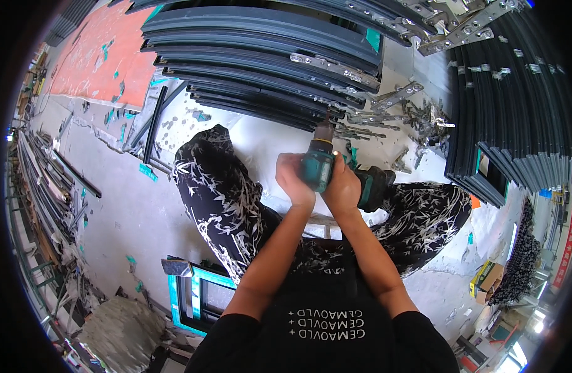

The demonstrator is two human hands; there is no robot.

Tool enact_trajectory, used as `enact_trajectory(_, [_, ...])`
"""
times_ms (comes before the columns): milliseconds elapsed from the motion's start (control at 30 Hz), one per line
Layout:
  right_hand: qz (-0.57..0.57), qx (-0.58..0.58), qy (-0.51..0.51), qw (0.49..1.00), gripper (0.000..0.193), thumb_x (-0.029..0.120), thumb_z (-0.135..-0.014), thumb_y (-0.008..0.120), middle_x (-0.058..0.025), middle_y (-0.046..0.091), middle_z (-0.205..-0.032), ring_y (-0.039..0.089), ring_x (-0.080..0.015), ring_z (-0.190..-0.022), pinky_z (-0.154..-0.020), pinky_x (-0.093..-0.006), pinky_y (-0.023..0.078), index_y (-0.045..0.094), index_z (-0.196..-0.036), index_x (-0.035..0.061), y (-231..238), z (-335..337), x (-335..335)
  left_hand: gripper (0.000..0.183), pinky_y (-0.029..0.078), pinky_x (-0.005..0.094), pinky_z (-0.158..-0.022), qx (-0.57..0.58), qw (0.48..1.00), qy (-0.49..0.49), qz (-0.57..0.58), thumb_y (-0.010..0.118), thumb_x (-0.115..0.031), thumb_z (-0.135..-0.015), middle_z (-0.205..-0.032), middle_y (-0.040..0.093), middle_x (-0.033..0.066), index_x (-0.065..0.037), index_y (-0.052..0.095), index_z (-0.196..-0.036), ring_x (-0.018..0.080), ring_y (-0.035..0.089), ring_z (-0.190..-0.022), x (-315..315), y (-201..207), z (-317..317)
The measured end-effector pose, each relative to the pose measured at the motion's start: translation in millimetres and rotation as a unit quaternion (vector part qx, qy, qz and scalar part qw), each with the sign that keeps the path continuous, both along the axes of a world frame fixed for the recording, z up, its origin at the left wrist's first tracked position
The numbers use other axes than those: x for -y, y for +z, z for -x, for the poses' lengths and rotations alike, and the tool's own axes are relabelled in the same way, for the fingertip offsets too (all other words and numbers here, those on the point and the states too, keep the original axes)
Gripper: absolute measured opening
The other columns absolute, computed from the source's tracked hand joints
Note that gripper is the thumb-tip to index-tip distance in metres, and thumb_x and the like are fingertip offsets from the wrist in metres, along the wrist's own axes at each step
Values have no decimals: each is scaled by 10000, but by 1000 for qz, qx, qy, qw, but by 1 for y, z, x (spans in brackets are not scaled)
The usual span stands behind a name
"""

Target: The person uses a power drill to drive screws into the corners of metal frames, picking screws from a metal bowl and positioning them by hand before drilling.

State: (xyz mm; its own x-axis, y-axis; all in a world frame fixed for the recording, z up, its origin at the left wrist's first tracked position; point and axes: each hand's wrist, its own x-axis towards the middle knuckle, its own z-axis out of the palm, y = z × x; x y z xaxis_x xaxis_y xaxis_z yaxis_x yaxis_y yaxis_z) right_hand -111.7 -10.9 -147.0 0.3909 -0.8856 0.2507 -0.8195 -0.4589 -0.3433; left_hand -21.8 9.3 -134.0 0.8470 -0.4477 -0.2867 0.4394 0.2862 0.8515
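Observation:
Both my hands are closed round a teal and black cordless drill [317,166] in front of my body. My left hand [292,178] wraps its left side, and my right hand [343,188] grips it from the right, beside the black battery. The drill's chuck points away from me. Its bit reaches the right end of the nearest bars in a stack of dark grey window frames [255,68]; whether it touches metal, I cannot tell. Metal hinge arms [335,71] lie along the right ends of these frames, and one juts out near the drill.
More dark frames [516,118] stand packed at the right. Loose metal hinge pieces [423,121] lie heaped between the stacks. A teal-edged frame [199,295] rests at lower left, with long metal profiles [46,186] along the left. An open cardboard box [487,281] sits at lower right.

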Motion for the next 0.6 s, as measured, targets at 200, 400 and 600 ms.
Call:
enact_trajectory(200, [-4, 41, 16, 999, 464, 163, -703, 701, -144, 597, -708, 617, -328, -612, -515, -402, 484, 510, -1095, 4, -1, 1, 1, 357, 333, 248, -606, 67, 998, -9, -19, 379, -249, -931, -680, 467, 0, 7, 556, -756, 84, 358, -627, -2, -1, 1])
enact_trajectory(400, [-19, -29, 8, 999, 392, 154, -707, 689, -138, 602, -725, 623, -329, -626, -528, -400, 495, 515, -1032, 19, 6, 3, 1, 352, 347, 245, -612, 45, 999, -3, -12, 384, -260, -924, -685, 476, -2, -4, 555, -756, 89, 374, -622, -2, -12, 1])
enact_trajectory(600, [-10, -27, 10, 1000, 376, 150, -715, 673, -138, 606, -744, 628, -316, -630, -537, -395, 505, 519, -1034, 25, -1, 3, 1, 339, 380, 245, -637, 12, 1000, -2, 4, 397, -279, -916, -692, 501, 5, -16, 559, -778, 99, 430, -640, 0, -12, 0])
